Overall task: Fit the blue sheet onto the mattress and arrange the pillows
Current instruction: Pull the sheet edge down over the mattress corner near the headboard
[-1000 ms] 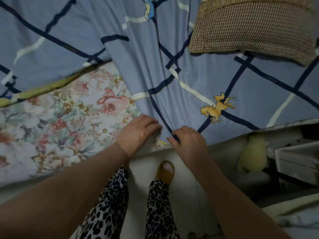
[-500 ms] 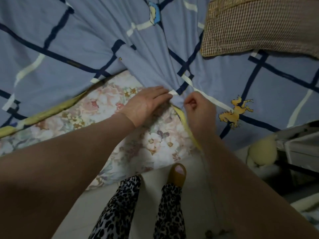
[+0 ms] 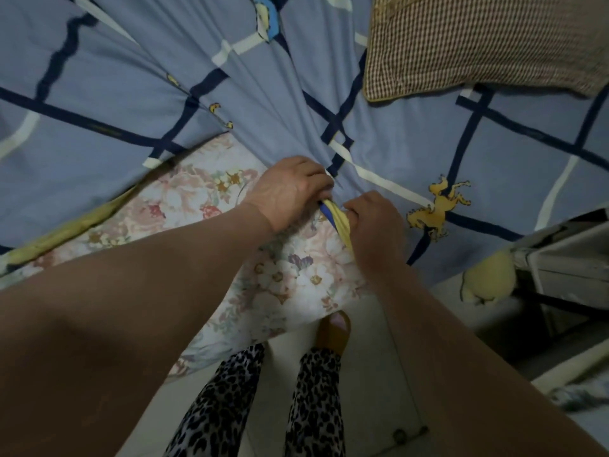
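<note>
The blue sheet (image 3: 329, 80), crossed by navy and cream lines with yellow horse prints, covers most of the bed. Its edge is pulled back, so a corner of the floral mattress (image 3: 197, 206) shows below it. My left hand (image 3: 290, 189) and my right hand (image 3: 375, 225) sit side by side at that corner. Both grip the bunched yellow-trimmed hem (image 3: 336, 219) of the sheet, which runs between them. A brown checked pillow (image 3: 478, 44) lies on the sheet at the top right.
My legs in leopard-print trousers (image 3: 230, 400) and an orange slipper (image 3: 333, 334) stand on the pale floor by the bed. A yellowish soft object (image 3: 487, 278) and a grey box-like frame (image 3: 566, 258) sit at the right.
The hands lifted from the mattress's lower edge up onto its corner, peeling the sheet hem back and baring more floral mattress. Both hands have now closed on the bunched hem.
</note>
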